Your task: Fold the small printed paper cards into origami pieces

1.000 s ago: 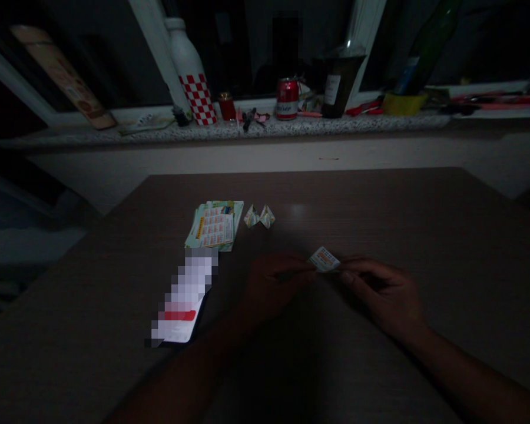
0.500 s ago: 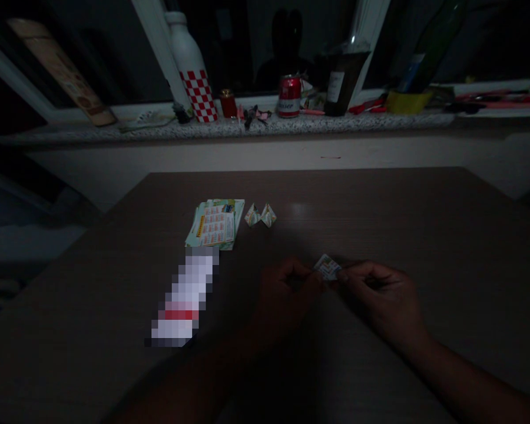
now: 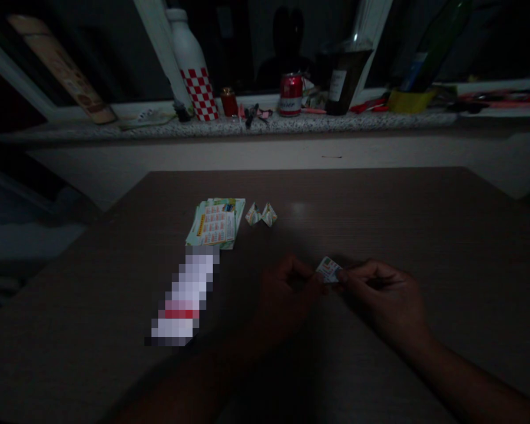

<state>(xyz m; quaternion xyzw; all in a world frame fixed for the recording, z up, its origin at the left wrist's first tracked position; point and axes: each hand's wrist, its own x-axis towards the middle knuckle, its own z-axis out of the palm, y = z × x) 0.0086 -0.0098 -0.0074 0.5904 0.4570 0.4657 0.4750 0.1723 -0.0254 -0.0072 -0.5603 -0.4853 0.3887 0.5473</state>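
A small folded piece of printed paper (image 3: 329,269) is pinched between my two hands, low over the table. My left hand (image 3: 289,291) closes thumb and fingers on its left corner. On its right corner, my right hand (image 3: 386,291) pinches with thumb and forefinger. Beyond my left hand stands a folded paper shape (image 3: 261,215) with two pointed halves, printed in green and white. Left of that lies a stack of printed paper sheets (image 3: 216,222). Shadow hides the lower fingers of both hands.
A blurred-out, lit pale object (image 3: 188,294) lies on the brown table (image 3: 371,200), left of my left arm. Along the granite windowsill (image 3: 159,131) stand a checkered bottle (image 3: 198,88), a small jar (image 3: 228,102), a red can (image 3: 290,94), a dark cup (image 3: 342,82) and a yellow holder (image 3: 410,100).
The piece of paper has tilted slightly between my fingers, and a different part of its print faces up. Both hands stay in nearly the same place.
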